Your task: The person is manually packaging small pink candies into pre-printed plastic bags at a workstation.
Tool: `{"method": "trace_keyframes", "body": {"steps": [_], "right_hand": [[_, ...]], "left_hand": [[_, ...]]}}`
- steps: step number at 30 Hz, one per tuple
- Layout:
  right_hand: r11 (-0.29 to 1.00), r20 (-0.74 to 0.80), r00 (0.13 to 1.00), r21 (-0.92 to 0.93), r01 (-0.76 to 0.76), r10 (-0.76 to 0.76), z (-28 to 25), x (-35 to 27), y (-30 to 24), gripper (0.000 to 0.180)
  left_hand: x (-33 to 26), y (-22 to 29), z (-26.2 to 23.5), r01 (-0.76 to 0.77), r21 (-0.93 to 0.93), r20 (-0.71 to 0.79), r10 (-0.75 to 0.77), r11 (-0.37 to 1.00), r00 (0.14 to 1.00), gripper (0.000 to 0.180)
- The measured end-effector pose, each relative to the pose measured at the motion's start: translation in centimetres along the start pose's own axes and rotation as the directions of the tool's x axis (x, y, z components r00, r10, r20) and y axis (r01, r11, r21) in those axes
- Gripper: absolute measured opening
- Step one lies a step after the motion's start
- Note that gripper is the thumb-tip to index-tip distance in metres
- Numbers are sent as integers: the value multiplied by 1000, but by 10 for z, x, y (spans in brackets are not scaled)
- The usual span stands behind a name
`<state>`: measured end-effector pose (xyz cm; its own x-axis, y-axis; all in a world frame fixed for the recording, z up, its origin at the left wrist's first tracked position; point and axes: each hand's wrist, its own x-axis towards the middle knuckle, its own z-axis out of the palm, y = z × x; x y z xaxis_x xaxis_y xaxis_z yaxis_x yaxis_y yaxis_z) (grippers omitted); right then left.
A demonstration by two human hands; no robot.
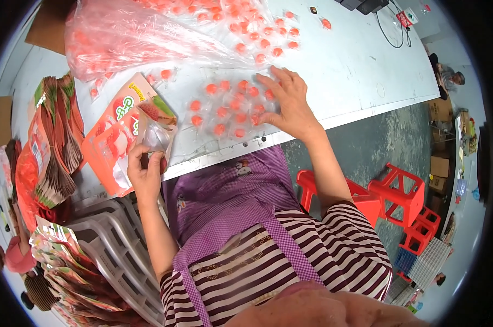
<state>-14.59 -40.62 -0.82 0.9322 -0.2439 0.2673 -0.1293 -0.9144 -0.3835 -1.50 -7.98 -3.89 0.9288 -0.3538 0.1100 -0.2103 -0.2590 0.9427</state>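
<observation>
My left hand [144, 173] is closed on the lower edge of a red printed pouch [107, 143], which lies tilted on the white table. The pouch's mouth gapes toward the right, showing a silvery inside. Fingers spread, my right hand [291, 104] rests at the right side of a cluster of small wrapped red candies [222, 112] near the table's front edge. Its thumb and fingertips touch the outermost clear wrappers. Whether any candy is inside the pouch is hidden from me.
A large clear plastic bag [121, 41] spills more wrapped candies at the back. Stacked pouches [53, 141] stand at the left, with grey plastic crates [107, 234] below. Red stools [402, 195] stand on the floor at the right. Other people [452, 78] are farther off.
</observation>
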Motion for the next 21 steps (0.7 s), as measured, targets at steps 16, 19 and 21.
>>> {"method": "trace_keyframes", "body": {"steps": [16,19,21], "right_hand": [[987,-24,989,64,145,-143,39,25,-54,68],[984,-33,987,82,158,-156,40,30,-54,53],[990,9,990,11,141,-141,40,32,-52,41]], "left_hand": [[4,-11,-3,-118,61,40,116,991,992,20],[8,-5,-2,-169,123,38,166,978,985,20],[12,1,-2,-237,166,81,226,957,971,20]]}}
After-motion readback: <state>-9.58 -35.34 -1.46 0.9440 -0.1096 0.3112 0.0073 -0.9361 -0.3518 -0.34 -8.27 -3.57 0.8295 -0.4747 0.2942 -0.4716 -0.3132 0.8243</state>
